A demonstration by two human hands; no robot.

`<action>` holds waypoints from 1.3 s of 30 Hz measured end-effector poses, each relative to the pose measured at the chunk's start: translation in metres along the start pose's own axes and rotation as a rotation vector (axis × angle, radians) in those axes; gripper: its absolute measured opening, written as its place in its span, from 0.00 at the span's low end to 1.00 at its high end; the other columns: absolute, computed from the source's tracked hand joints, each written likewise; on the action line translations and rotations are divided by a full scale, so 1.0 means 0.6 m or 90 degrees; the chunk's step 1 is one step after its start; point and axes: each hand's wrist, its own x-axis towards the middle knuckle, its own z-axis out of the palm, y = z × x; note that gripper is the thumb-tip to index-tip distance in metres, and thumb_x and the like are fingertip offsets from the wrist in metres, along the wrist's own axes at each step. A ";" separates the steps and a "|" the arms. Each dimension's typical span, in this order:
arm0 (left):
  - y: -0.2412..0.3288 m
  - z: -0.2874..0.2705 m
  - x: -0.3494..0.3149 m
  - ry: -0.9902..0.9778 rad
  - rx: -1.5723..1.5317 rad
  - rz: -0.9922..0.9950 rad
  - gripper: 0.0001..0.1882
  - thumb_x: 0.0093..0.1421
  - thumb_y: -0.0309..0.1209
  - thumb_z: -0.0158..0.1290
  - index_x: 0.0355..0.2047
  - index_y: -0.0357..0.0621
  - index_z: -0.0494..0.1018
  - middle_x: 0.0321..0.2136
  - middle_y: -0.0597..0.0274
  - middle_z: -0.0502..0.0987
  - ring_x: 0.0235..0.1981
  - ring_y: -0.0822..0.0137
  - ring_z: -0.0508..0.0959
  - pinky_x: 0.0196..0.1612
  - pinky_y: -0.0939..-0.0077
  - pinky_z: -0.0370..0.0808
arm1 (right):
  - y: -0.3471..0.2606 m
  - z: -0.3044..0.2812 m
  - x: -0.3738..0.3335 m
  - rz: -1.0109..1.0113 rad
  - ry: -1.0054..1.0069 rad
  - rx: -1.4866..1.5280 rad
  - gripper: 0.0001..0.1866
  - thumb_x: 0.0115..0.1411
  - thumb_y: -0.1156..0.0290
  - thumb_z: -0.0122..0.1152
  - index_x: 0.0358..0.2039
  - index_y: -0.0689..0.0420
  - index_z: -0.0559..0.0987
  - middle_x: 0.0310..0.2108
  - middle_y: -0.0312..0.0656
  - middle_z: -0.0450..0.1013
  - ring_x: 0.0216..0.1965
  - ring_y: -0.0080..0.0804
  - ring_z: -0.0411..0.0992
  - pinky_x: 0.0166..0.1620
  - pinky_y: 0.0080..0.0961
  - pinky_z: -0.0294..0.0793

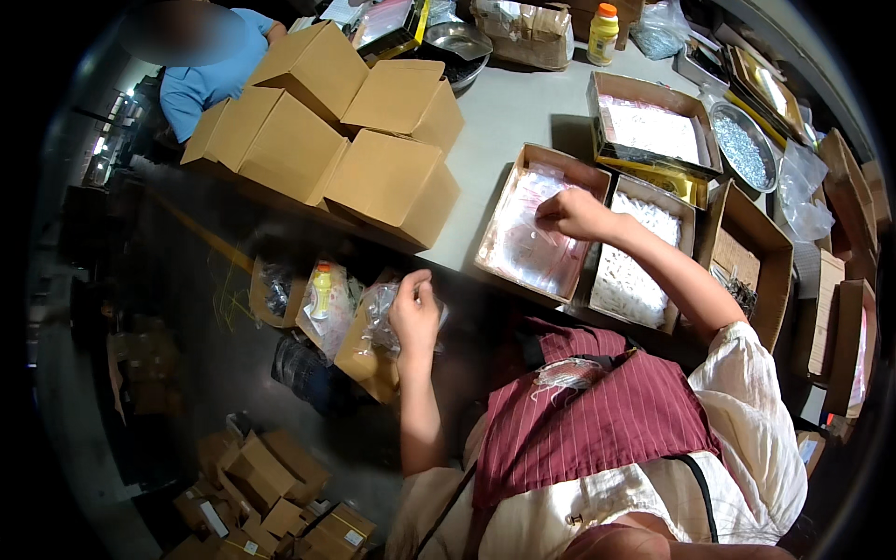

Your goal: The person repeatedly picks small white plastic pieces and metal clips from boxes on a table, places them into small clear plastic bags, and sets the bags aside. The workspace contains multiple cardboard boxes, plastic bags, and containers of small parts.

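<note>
My right hand (583, 217) reaches into a shallow cardboard box of clear plastic bags (537, 250). Its fingertips are pinched together on the top bag near the middle of the pile. My left hand (413, 313) hovers past the table's front edge, above the cartons on the floor. Its fingers are loosely bent and a little apart, with nothing visible in them. Right beside the bag box stands a box of small white pieces (639, 259), passing partly under my right forearm.
Open brown cartons (373, 168) crowd the table's left. A shallow box of printed sheets (653, 131), a metal bowl of small parts (742, 147) and a yellow bottle (603, 35) stand farther back. Floor cartons (271, 476) lie lower left. A person in blue (210, 75) is at far left.
</note>
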 end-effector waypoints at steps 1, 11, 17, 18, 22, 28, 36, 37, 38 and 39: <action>0.023 0.009 0.006 -0.003 0.009 0.027 0.12 0.68 0.26 0.53 0.50 0.35 0.78 0.43 0.49 0.84 0.44 0.56 0.84 0.49 0.67 0.79 | -0.015 -0.021 -0.004 0.033 -0.021 0.076 0.14 0.61 0.67 0.64 0.45 0.59 0.86 0.37 0.54 0.82 0.39 0.52 0.82 0.46 0.40 0.80; 0.211 0.159 0.068 -0.204 -0.302 0.134 0.20 0.68 0.27 0.57 0.57 0.32 0.71 0.50 0.51 0.80 0.50 0.58 0.81 0.54 0.67 0.77 | -0.091 -0.073 -0.091 0.050 0.094 0.561 0.21 0.75 0.61 0.54 0.61 0.61 0.78 0.54 0.38 0.78 0.58 0.26 0.71 0.63 0.28 0.67; 0.240 0.180 0.073 -0.382 -0.686 -0.149 0.08 0.68 0.26 0.56 0.43 0.35 0.71 0.38 0.55 0.81 0.39 0.65 0.84 0.41 0.68 0.85 | -0.069 -0.068 -0.169 0.149 0.226 0.449 0.24 0.67 0.61 0.64 0.59 0.61 0.78 0.53 0.44 0.77 0.53 0.31 0.74 0.60 0.32 0.70; 0.239 0.178 0.074 -0.363 -0.678 -0.131 0.05 0.68 0.25 0.55 0.40 0.37 0.71 0.36 0.56 0.81 0.38 0.66 0.84 0.39 0.68 0.86 | -0.055 -0.072 -0.186 0.198 0.226 0.260 0.24 0.64 0.63 0.67 0.57 0.62 0.78 0.50 0.48 0.77 0.49 0.35 0.76 0.55 0.34 0.74; 0.212 0.190 0.074 -0.334 -0.549 -0.025 0.05 0.69 0.25 0.55 0.42 0.37 0.71 0.34 0.58 0.80 0.31 0.72 0.80 0.31 0.78 0.80 | -0.009 -0.005 -0.260 0.297 -0.051 -0.215 0.29 0.56 0.67 0.69 0.56 0.63 0.73 0.48 0.58 0.74 0.46 0.57 0.78 0.49 0.45 0.79; 0.236 0.198 0.046 -0.324 -0.358 0.058 0.08 0.69 0.26 0.56 0.45 0.37 0.79 0.35 0.66 0.82 0.31 0.78 0.78 0.32 0.83 0.74 | 0.002 0.030 -0.280 0.138 -0.071 -0.262 0.12 0.54 0.72 0.62 0.38 0.61 0.80 0.35 0.53 0.80 0.37 0.52 0.81 0.38 0.43 0.82; 0.248 0.190 0.026 -0.248 -0.106 0.272 0.06 0.63 0.26 0.61 0.37 0.35 0.81 0.28 0.53 0.80 0.28 0.62 0.79 0.34 0.70 0.76 | -0.043 -0.106 -0.286 0.280 0.060 0.152 0.06 0.62 0.74 0.63 0.35 0.64 0.84 0.25 0.45 0.81 0.27 0.30 0.81 0.35 0.30 0.79; 0.259 0.192 0.021 -0.226 -0.088 0.286 0.06 0.63 0.26 0.61 0.37 0.35 0.81 0.26 0.55 0.79 0.27 0.67 0.78 0.34 0.73 0.75 | -0.046 -0.113 -0.292 0.302 0.072 0.234 0.07 0.64 0.73 0.63 0.38 0.64 0.83 0.27 0.43 0.81 0.28 0.27 0.81 0.34 0.29 0.79; 0.268 0.194 0.017 -0.204 -0.070 0.300 0.06 0.63 0.26 0.61 0.36 0.35 0.81 0.24 0.57 0.78 0.27 0.72 0.76 0.33 0.76 0.75 | -0.048 -0.116 -0.298 0.322 0.084 0.317 0.09 0.67 0.71 0.63 0.41 0.65 0.83 0.28 0.42 0.81 0.29 0.24 0.80 0.34 0.28 0.79; 0.275 0.197 0.015 -0.213 -0.069 0.283 0.06 0.63 0.26 0.62 0.36 0.35 0.80 0.25 0.57 0.79 0.27 0.71 0.77 0.33 0.75 0.75 | -0.047 -0.118 -0.303 0.307 0.093 0.336 0.10 0.68 0.71 0.63 0.43 0.65 0.82 0.30 0.41 0.82 0.30 0.24 0.80 0.34 0.28 0.79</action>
